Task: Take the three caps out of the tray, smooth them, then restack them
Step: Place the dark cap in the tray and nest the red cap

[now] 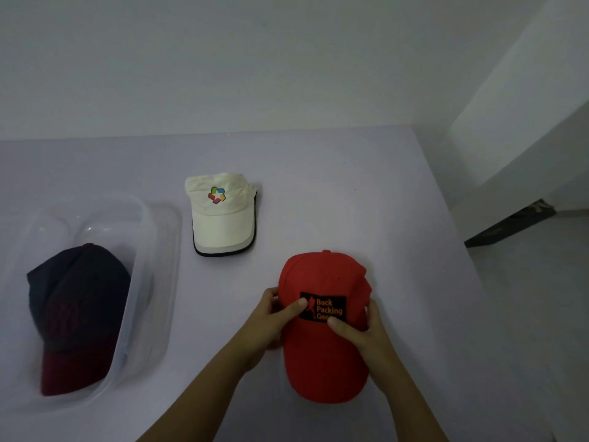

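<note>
A red cap (pixel 325 355) with a black patch lies on the table, brim toward me. My left hand (pixel 274 317) grips its left side, thumb pressed on the patch. My right hand (pixel 366 330) grips its right side, thumb on the patch's lower edge. A cream cap (pixel 223 215) with a coloured logo lies flat further back, apart from both hands. A dark navy cap (pixel 76 307) with a maroon brim sits inside the clear plastic tray (pixel 153 282) at the left.
The pale table (pixel 350 202) ends at a right edge that runs diagonally past the red cap. A white wall stands behind the table. The floor and a dark strip (pixel 510 224) lie beyond the right edge.
</note>
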`<move>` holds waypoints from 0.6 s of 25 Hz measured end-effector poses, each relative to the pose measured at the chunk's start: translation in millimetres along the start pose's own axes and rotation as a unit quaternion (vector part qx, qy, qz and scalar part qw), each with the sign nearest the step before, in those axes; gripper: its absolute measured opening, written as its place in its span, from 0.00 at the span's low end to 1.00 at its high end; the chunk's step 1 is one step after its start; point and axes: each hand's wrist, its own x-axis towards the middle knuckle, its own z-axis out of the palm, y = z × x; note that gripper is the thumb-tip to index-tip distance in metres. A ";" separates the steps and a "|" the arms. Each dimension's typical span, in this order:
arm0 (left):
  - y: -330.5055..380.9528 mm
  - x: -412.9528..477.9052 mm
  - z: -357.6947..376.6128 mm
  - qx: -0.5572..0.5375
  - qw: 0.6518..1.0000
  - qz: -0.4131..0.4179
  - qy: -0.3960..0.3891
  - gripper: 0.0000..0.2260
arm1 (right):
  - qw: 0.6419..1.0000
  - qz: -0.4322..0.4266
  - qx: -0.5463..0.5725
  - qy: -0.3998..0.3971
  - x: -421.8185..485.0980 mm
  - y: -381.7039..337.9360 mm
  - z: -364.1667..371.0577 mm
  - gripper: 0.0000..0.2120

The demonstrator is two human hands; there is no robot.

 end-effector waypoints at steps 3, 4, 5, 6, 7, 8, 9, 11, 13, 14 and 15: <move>0.6 -1.1 -3.5 0.007 1.000 -0.003 -0.010 0.26 | 0.991 0.044 0.118 -0.051 -0.2 5.1 1.0 0.40; 2.1 -1.9 -4.8 0.008 1.000 -0.006 -0.013 0.26 | 0.987 0.050 0.139 -0.062 -1.3 6.0 1.4 0.41; 4.3 -3.6 -6.0 0.007 1.000 -0.013 -0.019 0.26 | 0.984 0.045 0.155 -0.068 -3.3 6.6 2.3 0.41; 6.9 -6.9 -8.6 0.004 0.999 -0.023 -0.031 0.26 | 0.983 0.035 0.167 -0.072 -6.9 5.9 5.8 0.42; 11.0 -10.4 -12.0 0.002 0.998 -0.035 -0.047 0.26 | 0.982 0.024 0.174 -0.077 -10.9 2.6 11.8 0.43; 15.8 -14.1 -17.0 -0.002 0.997 -0.044 -0.062 0.27 | 0.980 0.015 0.178 -0.082 -15.1 -1.6 19.6 0.43; 21.2 -19.0 -23.8 -0.011 0.996 -0.050 -0.073 0.28 | 0.980 0.003 0.181 -0.087 -19.3 -6.6 29.6 0.44; 32.4 -30.7 -43.1 -0.031 0.995 -0.043 -0.085 0.28 | 0.978 -0.030 0.178 -0.100 -25.4 -18.0 52.9 0.44; 44.2 -42.7 -69.8 -0.036 0.995 -0.033 -0.093 0.28 | 0.977 -0.057 0.173 -0.111 -28.1 -32.1 80.2 0.44; 50.0 -47.3 -84.5 -0.042 0.995 -0.032 -0.088 0.28 | 0.976 -0.069 0.168 -0.120 -28.1 -39.1 94.1 0.45; 56.1 -53.5 -103.3 -0.052 0.995 -0.028 -0.079 0.29 | 0.975 -0.078 0.159 -0.130 -28.1 -45.4 112.0 0.45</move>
